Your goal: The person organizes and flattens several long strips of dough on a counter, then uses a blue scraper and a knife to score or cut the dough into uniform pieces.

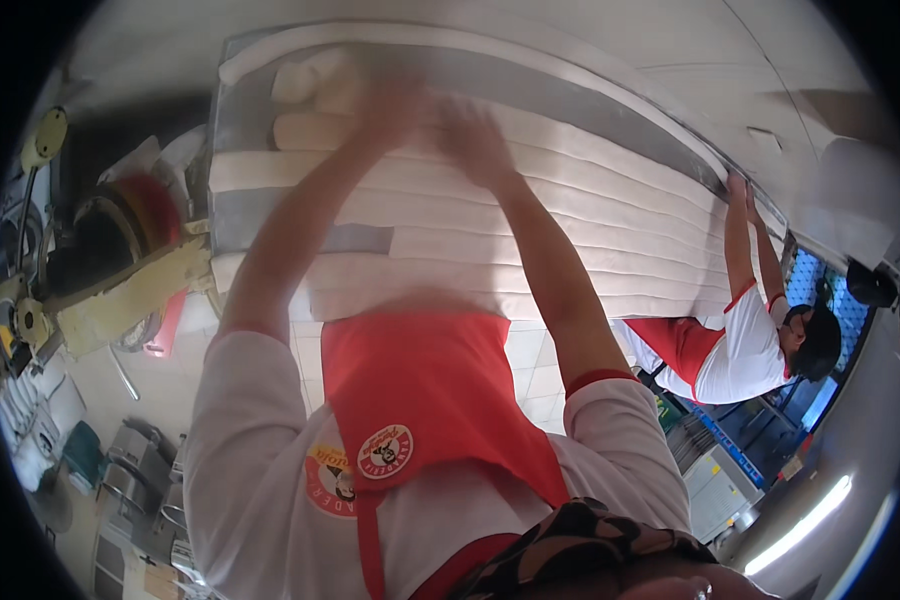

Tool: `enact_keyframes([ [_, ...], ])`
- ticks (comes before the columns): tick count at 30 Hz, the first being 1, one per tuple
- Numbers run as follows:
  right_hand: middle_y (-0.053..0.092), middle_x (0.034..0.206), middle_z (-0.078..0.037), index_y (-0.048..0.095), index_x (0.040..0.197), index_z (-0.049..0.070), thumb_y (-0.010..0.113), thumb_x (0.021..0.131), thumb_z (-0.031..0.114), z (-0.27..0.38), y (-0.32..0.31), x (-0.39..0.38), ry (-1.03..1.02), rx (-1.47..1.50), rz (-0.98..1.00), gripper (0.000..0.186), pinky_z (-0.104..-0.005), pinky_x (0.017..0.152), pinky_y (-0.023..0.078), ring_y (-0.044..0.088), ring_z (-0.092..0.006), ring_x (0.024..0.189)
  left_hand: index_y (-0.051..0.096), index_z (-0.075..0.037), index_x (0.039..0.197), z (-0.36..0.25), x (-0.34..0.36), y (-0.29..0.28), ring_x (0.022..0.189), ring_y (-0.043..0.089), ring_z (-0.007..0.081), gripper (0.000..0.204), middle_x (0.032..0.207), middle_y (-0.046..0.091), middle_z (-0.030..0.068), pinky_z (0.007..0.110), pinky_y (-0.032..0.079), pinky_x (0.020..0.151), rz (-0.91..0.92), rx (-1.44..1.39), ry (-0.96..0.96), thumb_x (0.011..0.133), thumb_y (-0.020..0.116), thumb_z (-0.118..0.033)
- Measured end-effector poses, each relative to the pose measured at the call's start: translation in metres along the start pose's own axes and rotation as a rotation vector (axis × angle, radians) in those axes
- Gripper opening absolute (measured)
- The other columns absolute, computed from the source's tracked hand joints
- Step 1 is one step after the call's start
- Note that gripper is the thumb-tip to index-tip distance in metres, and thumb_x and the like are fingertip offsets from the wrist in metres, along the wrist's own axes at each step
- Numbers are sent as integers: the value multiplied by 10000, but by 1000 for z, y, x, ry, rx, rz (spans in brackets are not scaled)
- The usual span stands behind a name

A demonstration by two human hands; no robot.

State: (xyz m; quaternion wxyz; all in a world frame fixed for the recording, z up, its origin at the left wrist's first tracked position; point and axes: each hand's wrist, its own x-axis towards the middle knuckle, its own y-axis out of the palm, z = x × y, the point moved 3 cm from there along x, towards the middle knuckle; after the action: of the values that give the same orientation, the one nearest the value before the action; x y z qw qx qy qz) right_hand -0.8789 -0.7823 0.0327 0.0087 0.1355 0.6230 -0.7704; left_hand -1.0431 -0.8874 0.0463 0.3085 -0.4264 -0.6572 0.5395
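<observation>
Long pale dough strips (610, 235) lie side by side along a grey metal worktable (360, 239). Both of my arms reach across them toward the far side. My left hand (395, 110) is over a far strip, beside a short lump of dough (315, 80); motion smears its fingers. To its right, my right hand (473, 140) is over the same far strip, slightly blurred, its fingers stretched out with nothing seen in them. Whether either hand presses on the dough cannot be made out. One more long dough rope (490, 40) curves along the table's far edge.
At the table's right end, a co-worker (750, 340) in a white shirt and red apron has both hands at the far rope's end. Left of the table stands a machine with a worn beige edge (135, 290). Metal containers (135, 465) are at the lower left.
</observation>
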Motion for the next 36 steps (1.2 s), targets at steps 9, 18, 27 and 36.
enact_keyframes([
  [9,314,1695,-97,324,1630,121,474,1045,583,-179,-29,-152,321,-109,-141,761,-656,1245,175,263,-371,1565,379,-118,1596,-192,16,71,1569,245,326,704,1668,298,118,787,100,1179,-94,-65,73,1036,507,-525],
  [18,330,1684,-122,388,1605,120,485,1038,610,-256,-24,-209,407,-42,-361,755,-624,1262,134,235,-362,1578,701,-164,1172,-170,-2,-26,1193,579,320,228,1224,657,63,561,409,1029,-489,-26,94,963,653,-244],
  [27,330,1683,-147,384,1608,115,598,1034,478,-224,-27,-247,447,273,-522,712,-596,1259,184,248,-397,1570,725,65,967,56,3,-54,913,721,426,461,946,732,269,534,551,803,-176,-64,-516,927,686,-393],
  [36,426,1603,-238,450,1542,40,703,992,300,-115,-43,-260,533,294,-560,659,-547,1195,354,374,-474,1488,678,36,1150,65,13,-115,976,724,423,460,1026,744,250,476,562,840,-372,-685,-498,839,807,-277],
])
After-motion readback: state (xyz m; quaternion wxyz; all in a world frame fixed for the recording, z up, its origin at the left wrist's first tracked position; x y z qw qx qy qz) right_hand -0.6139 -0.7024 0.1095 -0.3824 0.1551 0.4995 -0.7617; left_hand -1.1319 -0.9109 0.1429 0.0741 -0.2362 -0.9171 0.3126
